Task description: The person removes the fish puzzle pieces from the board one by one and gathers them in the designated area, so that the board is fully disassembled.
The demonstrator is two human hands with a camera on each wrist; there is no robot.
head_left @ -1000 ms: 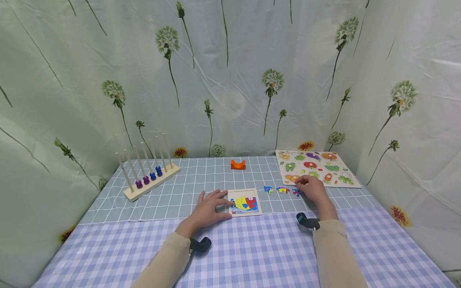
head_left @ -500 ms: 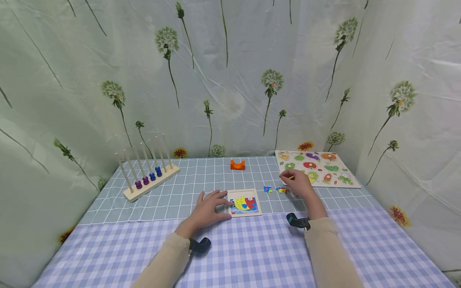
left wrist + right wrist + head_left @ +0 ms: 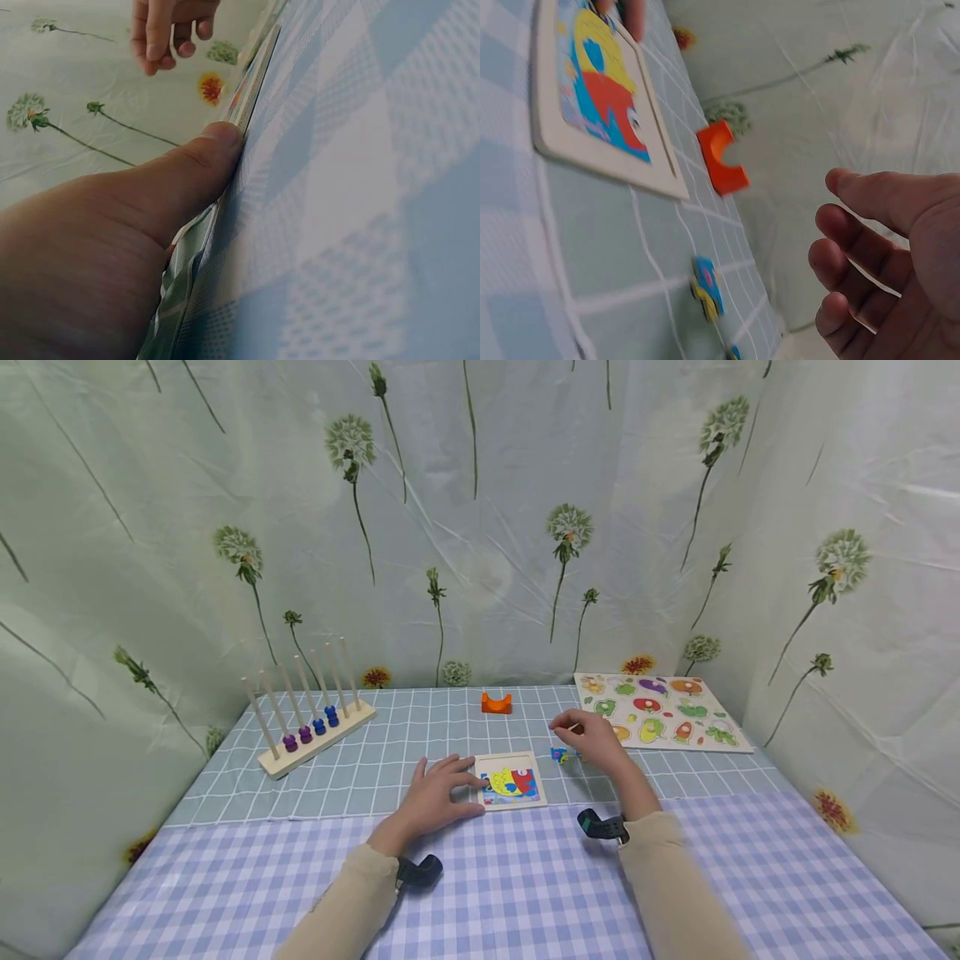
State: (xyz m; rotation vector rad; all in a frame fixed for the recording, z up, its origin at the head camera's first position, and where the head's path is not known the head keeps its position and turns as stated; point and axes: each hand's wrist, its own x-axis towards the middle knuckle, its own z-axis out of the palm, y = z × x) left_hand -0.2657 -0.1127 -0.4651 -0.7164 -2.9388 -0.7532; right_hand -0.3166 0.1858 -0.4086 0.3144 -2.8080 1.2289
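Note:
My left hand [image 3: 435, 797] lies with spread fingers at the left edge of a small wooden puzzle tray [image 3: 517, 760]. Pieces of a yellow and red fish picture [image 3: 507, 783] sit inside the tray, and its upper part shows bare wood. Above the cloth, right of the tray, hovers my right hand [image 3: 596, 743], fingers loosely bent. In the right wrist view, nothing lies between its thumb and fingers. A blue and yellow jigsaw piece [image 3: 705, 289] rests on the cloth below it. Another piece [image 3: 733, 352] barely shows; the hand hides the others in the head view.
An orange arch-shaped block [image 3: 497, 703] stands behind the tray. At the back right lies a vegetable puzzle board [image 3: 697, 710]. A wooden peg stand [image 3: 322, 739] with purple and blue beads is on the left. A flowered curtain [image 3: 480, 527] encloses the table.
My right hand has moved left, from beside the vegetable board over the loose jigsaw pieces, covering some of them. The left hand has stayed at the tray.

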